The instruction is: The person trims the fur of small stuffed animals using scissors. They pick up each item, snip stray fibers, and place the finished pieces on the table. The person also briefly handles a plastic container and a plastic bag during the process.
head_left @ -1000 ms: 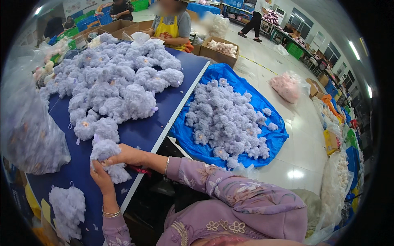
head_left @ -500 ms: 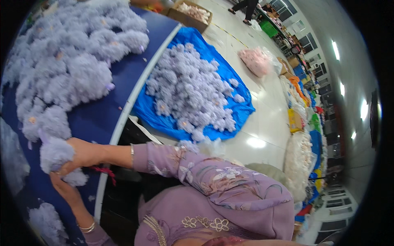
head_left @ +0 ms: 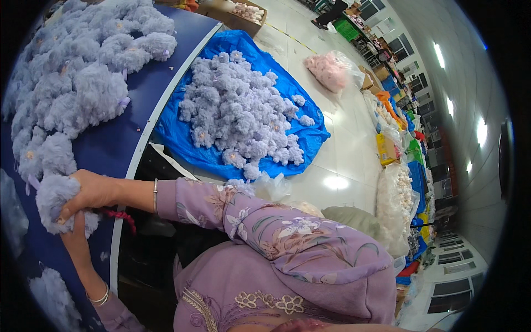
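Holding a fluffy lilac piece (head_left: 54, 195) above the dark blue table (head_left: 113, 149), near its side edge; gripping it by the near right side with the right hand (head_left: 93, 192), thumb pressed into the fluff; grasping it from below with the left hand (head_left: 76, 240), fingertips partly hidden; released by neither. Seemingly in mid-handling, to judge by the bent fingers; with many similar pieces in the near heap (head_left: 83, 83) on the table, just beyond the hands, and a lone tuft (head_left: 54, 299) at lower left; with plenty more in the far heap (head_left: 238, 105) on a blue sheet (head_left: 172, 133) beside the table; impossible to tell which heap counts as done and which as left.

Soft, deep and cloudlike in pile, with rounded lobes running into one another; dotted here and there with small orange centres; trimmed at one spot with a smooth purple tab (head_left: 125, 102); more knobbly and petal-like on the sheet, with the sheet itself thin, glossy and crumpled; flat and smooth on the table, with a pale, hard-looking rim.
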Demonstrator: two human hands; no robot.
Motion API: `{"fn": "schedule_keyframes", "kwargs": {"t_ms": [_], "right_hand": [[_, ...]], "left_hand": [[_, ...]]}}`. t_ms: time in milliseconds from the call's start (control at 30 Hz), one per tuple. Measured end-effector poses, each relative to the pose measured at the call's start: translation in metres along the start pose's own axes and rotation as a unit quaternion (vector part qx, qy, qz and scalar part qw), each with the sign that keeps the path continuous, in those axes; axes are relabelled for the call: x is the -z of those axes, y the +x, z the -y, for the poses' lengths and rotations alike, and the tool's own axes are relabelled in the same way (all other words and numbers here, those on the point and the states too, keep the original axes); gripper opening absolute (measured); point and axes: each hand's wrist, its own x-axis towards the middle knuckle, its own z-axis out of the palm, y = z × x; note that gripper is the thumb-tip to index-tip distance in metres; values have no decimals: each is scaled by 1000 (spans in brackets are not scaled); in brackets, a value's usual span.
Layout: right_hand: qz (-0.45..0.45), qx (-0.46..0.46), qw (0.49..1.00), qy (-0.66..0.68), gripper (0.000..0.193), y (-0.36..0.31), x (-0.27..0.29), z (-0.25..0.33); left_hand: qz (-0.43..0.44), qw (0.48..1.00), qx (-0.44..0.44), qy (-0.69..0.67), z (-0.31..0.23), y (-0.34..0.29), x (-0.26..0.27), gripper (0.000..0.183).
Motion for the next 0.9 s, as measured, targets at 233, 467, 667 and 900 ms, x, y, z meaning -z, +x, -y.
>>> {"fn": "schedule_keyframes", "kwargs": {"t_ms": [233, 467, 667, 900], "right_hand": [[-32, 17, 999, -33, 35, -4, 1, -21], [-80, 7, 991, -108, 53, -9, 23, -6], [10, -16, 961, -275, 59, -8, 20, 31], [-10, 10, 971, -239, 63, -8, 23, 15]], "left_hand": [[44, 999, 0, 8, -5, 4, -3, 36], [-4, 998, -39, 55, -19, 1, -9, 36], [-22, 996, -46, 77, -40, -8, -21, 36], [39, 992, -101, 57, -46, -8, -19, 24]]}}
